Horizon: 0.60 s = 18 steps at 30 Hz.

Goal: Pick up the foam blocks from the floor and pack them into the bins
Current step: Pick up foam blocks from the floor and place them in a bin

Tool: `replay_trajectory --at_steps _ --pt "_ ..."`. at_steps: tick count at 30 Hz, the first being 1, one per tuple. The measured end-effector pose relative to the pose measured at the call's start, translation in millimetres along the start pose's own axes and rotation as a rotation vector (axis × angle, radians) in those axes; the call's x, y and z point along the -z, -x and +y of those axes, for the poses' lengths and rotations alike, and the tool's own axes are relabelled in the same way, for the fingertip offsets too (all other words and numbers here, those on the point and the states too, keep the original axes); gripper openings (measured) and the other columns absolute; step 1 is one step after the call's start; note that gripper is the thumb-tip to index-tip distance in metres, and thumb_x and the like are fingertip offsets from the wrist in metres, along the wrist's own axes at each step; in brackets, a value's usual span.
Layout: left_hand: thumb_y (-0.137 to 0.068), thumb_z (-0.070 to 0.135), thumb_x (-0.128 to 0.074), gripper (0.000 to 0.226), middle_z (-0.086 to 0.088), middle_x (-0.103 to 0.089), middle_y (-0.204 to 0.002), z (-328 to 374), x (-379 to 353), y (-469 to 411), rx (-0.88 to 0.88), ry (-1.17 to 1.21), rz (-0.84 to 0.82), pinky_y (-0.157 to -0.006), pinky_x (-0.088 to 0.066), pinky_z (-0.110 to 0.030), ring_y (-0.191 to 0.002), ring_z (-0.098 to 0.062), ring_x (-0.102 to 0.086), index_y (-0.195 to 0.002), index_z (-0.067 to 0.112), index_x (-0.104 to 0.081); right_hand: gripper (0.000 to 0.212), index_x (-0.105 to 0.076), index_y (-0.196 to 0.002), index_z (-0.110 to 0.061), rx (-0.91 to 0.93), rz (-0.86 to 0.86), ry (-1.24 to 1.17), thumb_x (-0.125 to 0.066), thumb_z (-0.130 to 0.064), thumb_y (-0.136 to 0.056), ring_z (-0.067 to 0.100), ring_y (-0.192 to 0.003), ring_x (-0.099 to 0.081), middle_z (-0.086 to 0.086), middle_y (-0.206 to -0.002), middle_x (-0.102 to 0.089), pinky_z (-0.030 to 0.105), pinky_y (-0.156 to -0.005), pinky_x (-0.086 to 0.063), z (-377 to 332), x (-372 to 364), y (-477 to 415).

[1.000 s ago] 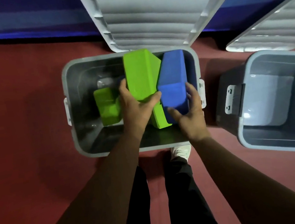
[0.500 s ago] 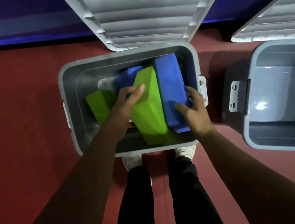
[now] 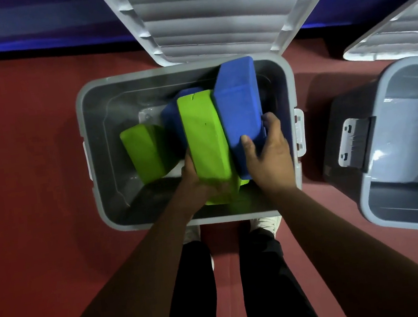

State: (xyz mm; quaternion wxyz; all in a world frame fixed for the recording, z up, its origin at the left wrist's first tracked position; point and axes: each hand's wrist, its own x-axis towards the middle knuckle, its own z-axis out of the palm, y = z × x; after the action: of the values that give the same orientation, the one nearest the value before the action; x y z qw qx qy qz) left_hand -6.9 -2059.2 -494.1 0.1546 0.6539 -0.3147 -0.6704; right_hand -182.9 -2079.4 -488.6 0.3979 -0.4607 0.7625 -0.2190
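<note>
From the head camera I see both hands inside the open grey bin [image 3: 100,157]. My left hand [image 3: 198,184] grips the near end of a tall green block [image 3: 206,137]; my right hand [image 3: 269,155] clasps the blue block [image 3: 239,105] pressed against it. Another green block [image 3: 145,153] and a second blue block [image 3: 173,123] lie to their left in the bin.

The red floor [image 3: 31,183] carries two grey bins. The near bin [image 3: 95,196] stands in the middle, lid [image 3: 209,16] open behind it. The second bin [image 3: 368,189] stands apart to its right, partly out of frame, lid also open. Two white shoes [image 3: 265,224] stand on the floor just below the near bin.
</note>
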Motion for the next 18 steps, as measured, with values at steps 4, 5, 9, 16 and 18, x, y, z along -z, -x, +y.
replay_trajectory --at_steps 4,5,9,16,18 --pt "-0.058 0.027 -0.093 0.114 -0.005 -0.051 -0.139 -12.8 -15.7 -1.8 -0.055 -0.043 0.073 -0.097 -0.052 -0.038 -0.124 -0.019 -0.054 -0.148 0.031 -0.022 0.057 -0.032 -0.146 -0.020 0.004 0.021 0.001 -0.054 -0.040 -0.097 0.034 -0.126 -0.049 0.006 -0.144 -0.049 0.045 -0.101 -0.044 6.5 -2.2 2.9" --pt "-0.065 0.017 -0.090 0.105 -0.003 -0.054 -0.135 -7.3 -17.1 2.9 -0.027 -0.020 0.085 -0.091 -0.053 -0.027 -0.118 -0.015 -0.057 -0.147 0.027 -0.025 0.059 -0.032 -0.147 -0.021 -0.015 0.013 0.001 -0.053 -0.041 -0.097 0.033 -0.127 -0.048 0.006 -0.145 -0.049 0.046 -0.102 -0.043 3.5 -0.7 4.1" --pt "-0.089 0.013 -0.070 0.068 -0.006 -0.053 -0.133 42.8 -0.9 24.3 0.098 -0.011 0.292 -0.075 -0.042 -0.008 -0.112 -0.015 -0.055 -0.146 0.013 -0.034 0.073 -0.033 -0.150 -0.010 -0.070 -0.026 0.117 -0.055 -0.046 -0.090 0.038 -0.133 -0.043 0.018 -0.149 -0.042 0.048 -0.108 -0.039 -33.9 29.5 14.5" --pt "-0.090 0.021 -0.065 0.033 -0.009 -0.063 -0.115 256.1 27.6 152.4 -0.161 -0.294 0.428 -0.088 -0.045 -0.022 -0.101 -0.018 -0.058 -0.119 0.009 -0.057 0.066 -0.046 -0.135 -0.004 -0.014 -0.010 0.234 -0.058 -0.048 -0.088 0.042 -0.120 -0.049 0.020 -0.133 -0.050 0.049 -0.098 -0.043 -193.4 187.5 59.0" --pt "-0.085 0.028 -0.065 0.028 -0.010 -0.067 -0.109 325.1 28.0 205.1 -0.264 -0.371 0.410 -0.091 -0.050 -0.036 -0.099 -0.025 -0.063 -0.108 0.014 -0.059 0.062 -0.048 -0.132 -0.005 0.028 0.033 0.257 -0.060 -0.047 -0.088 0.041 -0.116 -0.051 0.018 -0.128 -0.052 0.048 -0.096 -0.044 -247.3 244.4 80.0"
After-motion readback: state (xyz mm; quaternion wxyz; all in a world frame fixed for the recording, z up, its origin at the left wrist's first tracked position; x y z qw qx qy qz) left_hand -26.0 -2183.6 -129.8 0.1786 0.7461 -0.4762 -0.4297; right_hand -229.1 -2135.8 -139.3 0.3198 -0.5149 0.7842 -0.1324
